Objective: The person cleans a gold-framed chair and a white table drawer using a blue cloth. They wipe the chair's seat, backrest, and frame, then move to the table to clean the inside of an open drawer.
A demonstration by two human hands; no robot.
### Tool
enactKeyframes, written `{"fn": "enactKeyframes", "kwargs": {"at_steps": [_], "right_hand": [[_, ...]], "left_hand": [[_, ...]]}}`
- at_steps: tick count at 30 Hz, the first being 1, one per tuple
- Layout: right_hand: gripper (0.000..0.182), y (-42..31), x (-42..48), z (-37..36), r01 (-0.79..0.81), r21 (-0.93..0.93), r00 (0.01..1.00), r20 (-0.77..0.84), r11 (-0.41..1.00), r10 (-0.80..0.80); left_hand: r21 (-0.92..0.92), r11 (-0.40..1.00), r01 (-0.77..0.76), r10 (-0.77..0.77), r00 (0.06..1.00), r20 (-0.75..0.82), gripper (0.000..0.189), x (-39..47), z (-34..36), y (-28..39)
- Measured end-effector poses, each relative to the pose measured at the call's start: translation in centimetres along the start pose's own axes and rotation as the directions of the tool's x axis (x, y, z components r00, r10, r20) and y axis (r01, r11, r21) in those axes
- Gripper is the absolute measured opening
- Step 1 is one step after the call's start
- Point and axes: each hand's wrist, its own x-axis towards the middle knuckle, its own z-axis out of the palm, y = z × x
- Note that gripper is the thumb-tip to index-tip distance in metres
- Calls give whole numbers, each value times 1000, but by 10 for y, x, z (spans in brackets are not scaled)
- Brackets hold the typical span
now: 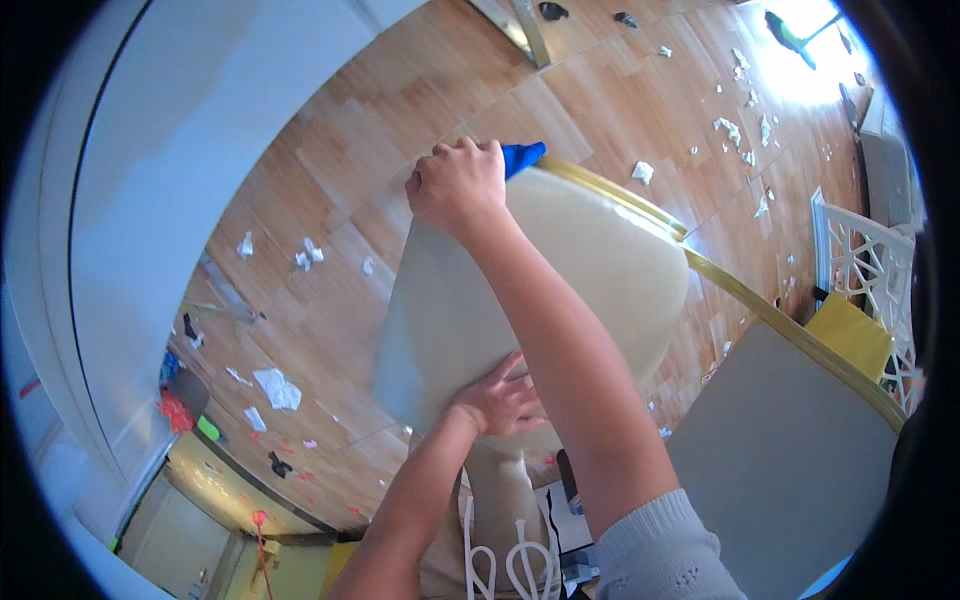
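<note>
Before me is a chair with a smooth beige seat (592, 247) and a gold-coloured frame rail (615, 195) along its far side. At the seat's far left corner, my right hand (461, 176) is closed around a blue cloth (523, 157). Part of the cloth sticks out beside the fingers, against the end of the gold rail. My left hand (504, 397) rests on the near part of the seat with fingers spread, holding nothing. My right forearm crosses over the seat and hides some of it, along with the left fingertips.
To the right stands another gold-edged chair with a grey panel (780, 450). A white lattice chair back (870, 247) is beyond it. Scraps of white paper (277, 388) litter the wood floor (337, 315). A large white surface (165, 172) curves along the left. A green broom-like object (787, 34) lies far right.
</note>
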Motion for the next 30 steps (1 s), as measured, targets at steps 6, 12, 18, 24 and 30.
{"fn": "enactKeyframes", "kwargs": {"at_steps": [6, 12, 18, 24, 30], "right_hand": [[29, -78, -79, 44, 432, -181, 900, 152, 884, -409], [33, -89, -88, 40, 508, -188, 856, 214, 840, -470], [37, -93, -30, 44, 148, -544, 979, 197, 826, -45], [32, -193, -124, 132, 592, -341, 598, 794, 731, -114], [26, -147, -58, 79, 556, -553, 695, 719, 620, 18]], "left_hand": [[-319, 940, 124, -88, 988, 125, 58, 0, 5, 4], [133, 961, 243, -261, 954, 147, 55, -8, -15, 50], [-66, 865, 498, -501, 863, -66, 52, -78, -38, 86], [-308, 635, 709, -768, 534, -354, 52, -164, -43, 80], [-357, 485, 799, -836, 303, -458, 54, -219, -68, 43]]}}
